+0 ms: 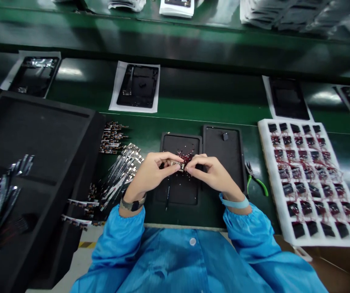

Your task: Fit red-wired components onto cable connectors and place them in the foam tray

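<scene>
Between thumb and fingers, my left hand [156,170] grips a small circuit board [179,166], with a dark ribbon cable [168,197] hanging below it. My right hand [206,167] is closed in a pinch at the board's right end; whatever is between its fingertips is too small to make out. Both hands are above a shallow black tray [179,200], where small red parts [187,152] and tiny light bits lie scattered just behind the fingers. A second black tray [237,171] adjoins it on the right, with a small black block [225,136] in it.
Green-handled pliers [257,179] lie right of the trays, beside a white foam tray [280,211] of black parts with red wires. Boards with ribbon cables [120,167] are piled on the left, near a large black bin [40,108]. Tablet housings [141,87] rest on sheets behind.
</scene>
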### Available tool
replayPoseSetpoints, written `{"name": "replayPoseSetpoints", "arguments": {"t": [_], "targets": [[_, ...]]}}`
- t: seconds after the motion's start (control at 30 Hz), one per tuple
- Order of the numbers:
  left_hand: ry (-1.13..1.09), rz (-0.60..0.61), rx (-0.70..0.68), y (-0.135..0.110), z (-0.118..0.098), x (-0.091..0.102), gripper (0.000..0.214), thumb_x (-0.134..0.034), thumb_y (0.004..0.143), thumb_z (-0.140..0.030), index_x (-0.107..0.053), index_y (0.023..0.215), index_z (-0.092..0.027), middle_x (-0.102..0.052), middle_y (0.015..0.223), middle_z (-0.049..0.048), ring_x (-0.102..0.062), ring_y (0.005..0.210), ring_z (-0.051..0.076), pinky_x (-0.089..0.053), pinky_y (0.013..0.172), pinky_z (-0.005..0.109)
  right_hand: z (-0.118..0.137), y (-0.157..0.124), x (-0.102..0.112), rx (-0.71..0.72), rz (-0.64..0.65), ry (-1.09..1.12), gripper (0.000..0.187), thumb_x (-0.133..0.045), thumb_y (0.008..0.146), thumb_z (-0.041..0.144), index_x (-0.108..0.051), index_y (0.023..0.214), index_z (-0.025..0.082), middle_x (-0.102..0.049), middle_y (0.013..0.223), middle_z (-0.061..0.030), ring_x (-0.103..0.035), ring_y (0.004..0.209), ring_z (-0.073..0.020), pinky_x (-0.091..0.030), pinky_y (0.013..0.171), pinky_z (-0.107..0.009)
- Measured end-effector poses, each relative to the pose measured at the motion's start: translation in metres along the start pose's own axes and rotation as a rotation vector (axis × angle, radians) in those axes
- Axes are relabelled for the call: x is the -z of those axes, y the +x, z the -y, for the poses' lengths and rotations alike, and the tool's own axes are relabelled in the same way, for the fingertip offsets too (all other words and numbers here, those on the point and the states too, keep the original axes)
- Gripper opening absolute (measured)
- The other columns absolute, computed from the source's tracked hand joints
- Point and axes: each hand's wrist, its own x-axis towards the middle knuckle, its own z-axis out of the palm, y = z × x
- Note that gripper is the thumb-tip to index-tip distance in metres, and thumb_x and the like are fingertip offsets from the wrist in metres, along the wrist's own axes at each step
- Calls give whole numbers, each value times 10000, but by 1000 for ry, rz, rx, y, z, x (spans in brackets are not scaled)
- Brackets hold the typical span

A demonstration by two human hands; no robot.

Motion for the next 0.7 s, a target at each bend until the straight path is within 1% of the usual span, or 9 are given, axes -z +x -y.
{"name": "replayPoseSetpoints", "arguments": {"t": [0.1,0.2,0.4,0.6,0.7], "targets": [[45,-4,12,5,5,-4,185,-773,856,-249,-803,1031,-196,-751,843,60,-657,762,181,-477,700,292,-5,2,-3,-6,59,-2,231,-688,970,390,-756,846,207,-700,715,-8,-616,701,-177,-479,776,-343],[99,-9,25,7,9,-4,116,-764,855,-245,-796,952,-192,-730,788,46,-624,717,169,-443,665,280,-9,4,-3,-9,107,-8,262,-677,973,410,-755,838,201,-721,743,-21,-621,710,-179,-493,775,-345],[158,42,18,9,13,-4,106,-746,865,-243,-806,942,-204,-739,788,47,-594,688,167,-413,634,279,-9,4,-3,-22,122,-19,220,-682,971,348,-757,834,192,-750,771,-27,-653,725,-180,-491,770,-331],[205,81,47,8,10,-4,109,-735,865,-248,-803,928,-190,-719,762,35,-544,662,154,-393,628,281,-11,4,-2,-15,151,-30,224,-672,980,322,-761,830,182,-762,785,-19,-664,734,-166,-482,847,-330],[221,102,72,8,8,-2,105,-735,863,-238,-799,923,-181,-696,745,19,-520,665,142,-388,639,276,-12,3,0,-14,160,-16,220,-674,977,321,-769,845,173,-765,795,-25,-664,741,-163,-488,823,-311]]}}
